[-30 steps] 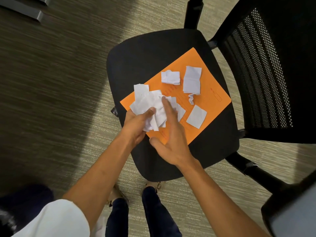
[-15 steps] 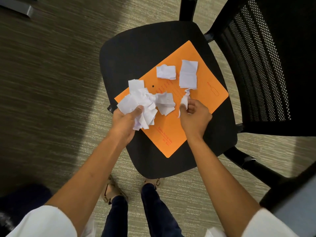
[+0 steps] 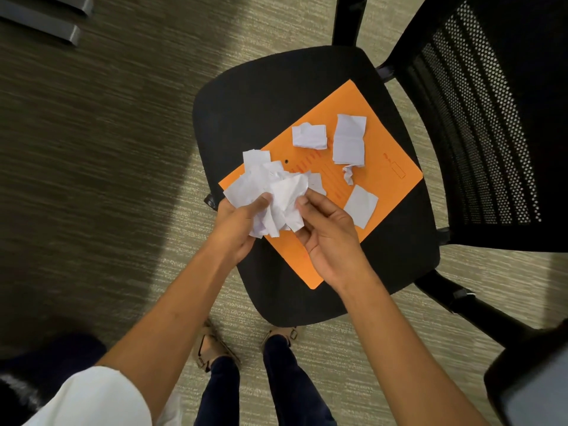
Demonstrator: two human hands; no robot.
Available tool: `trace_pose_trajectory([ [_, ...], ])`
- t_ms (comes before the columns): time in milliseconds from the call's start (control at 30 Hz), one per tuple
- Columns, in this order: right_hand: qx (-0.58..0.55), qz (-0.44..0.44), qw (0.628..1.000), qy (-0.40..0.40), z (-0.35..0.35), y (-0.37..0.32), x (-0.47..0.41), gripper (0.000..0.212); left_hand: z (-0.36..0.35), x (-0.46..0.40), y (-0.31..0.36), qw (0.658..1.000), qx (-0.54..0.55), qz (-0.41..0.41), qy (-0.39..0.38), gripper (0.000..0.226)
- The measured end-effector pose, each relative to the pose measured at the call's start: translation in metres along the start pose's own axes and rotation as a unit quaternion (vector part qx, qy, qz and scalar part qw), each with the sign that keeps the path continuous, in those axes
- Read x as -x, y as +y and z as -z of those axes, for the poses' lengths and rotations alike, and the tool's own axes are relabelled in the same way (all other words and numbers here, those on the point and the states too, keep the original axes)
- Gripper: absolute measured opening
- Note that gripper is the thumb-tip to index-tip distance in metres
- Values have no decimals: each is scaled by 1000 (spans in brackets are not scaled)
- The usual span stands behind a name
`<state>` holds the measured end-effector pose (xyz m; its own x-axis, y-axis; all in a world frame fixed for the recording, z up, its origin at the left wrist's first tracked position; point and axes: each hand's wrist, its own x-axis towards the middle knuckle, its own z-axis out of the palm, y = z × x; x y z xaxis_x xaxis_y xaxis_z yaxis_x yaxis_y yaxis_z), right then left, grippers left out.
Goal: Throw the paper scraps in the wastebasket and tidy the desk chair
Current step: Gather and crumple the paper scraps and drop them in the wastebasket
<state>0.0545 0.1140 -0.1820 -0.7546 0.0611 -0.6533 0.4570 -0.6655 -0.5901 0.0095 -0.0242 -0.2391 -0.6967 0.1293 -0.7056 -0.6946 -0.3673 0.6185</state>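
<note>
My left hand is shut on a crumpled bundle of white paper scraps, held just above the front left of an orange folder. My right hand pinches the bundle's right edge with thumb and fingers. The folder lies on the black seat of the desk chair. Loose on the folder are a creased scrap, a taller folded scrap, a small twisted strip and a square scrap right of my right hand. No wastebasket is in view.
The chair's mesh backrest rises at the right, with its legs reaching toward the lower right. Grey metal bars lie on the carpet at the top left. My sandalled feet stand just before the seat. A dark object fills the bottom right corner.
My right hand has come back left from the loose scraps on the folder to the bundle in my left hand. The square scrap it covered shows again.
</note>
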Motion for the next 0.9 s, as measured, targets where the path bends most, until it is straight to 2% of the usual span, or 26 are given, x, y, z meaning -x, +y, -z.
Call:
trace_pose_trajectory([
  [100, 66, 17, 997, 33, 2, 2, -8, 21, 0, 3, -3, 1000, 17, 4, -15, 43],
  [167, 146, 57, 985, 69, 3, 2, -11, 18, -1, 5, -5, 999, 21, 3, -26, 44],
  [233, 286, 136, 941, 120, 5, 4, -14, 13, -1, 6, -7, 999, 24, 5, -36, 44],
  [300, 403, 231, 873, 146, 6, 8, -15, 11, -1, 6, -8, 998, 31, 11, -46, 41],
  [400, 458, 296, 824, 154, 5, 13, -17, 8, -4, 12, -6, 997, 49, 5, -63, 42],
  [500, 472, 288, 819, 153, 5, 16, -20, 8, -5, 13, -9, 999, 26, -15, -23, 30],
  [567, 456, 265, 834, 163, 8, 16, -22, 13, -5, 12, -10, 1000, 13, -16, 13, 34],
  [633, 401, 255, 852, 219, 18, 11, -22, 18, -1, 9, -10, 999, 13, -17, 32, 37],
  [667, 377, 260, 849, 264, 29, 5, -23, 22, 1, 8, -9, 999, 16, -19, 35, 37],
  [767, 409, 229, 791, 394, 67, -12, -27, 43, 6, 5, -8, 999, 11, -31, 41, 34],
  [833, 480, 151, 756, 419, 85, -15, -34, 63, 8, 3, -9, 998, 10, -36, 48, 34],
  [900, 545, 111, 724, 408, 92, -12, -40, 71, 7, 1, -11, 998, 8, -42, 47, 35],
])
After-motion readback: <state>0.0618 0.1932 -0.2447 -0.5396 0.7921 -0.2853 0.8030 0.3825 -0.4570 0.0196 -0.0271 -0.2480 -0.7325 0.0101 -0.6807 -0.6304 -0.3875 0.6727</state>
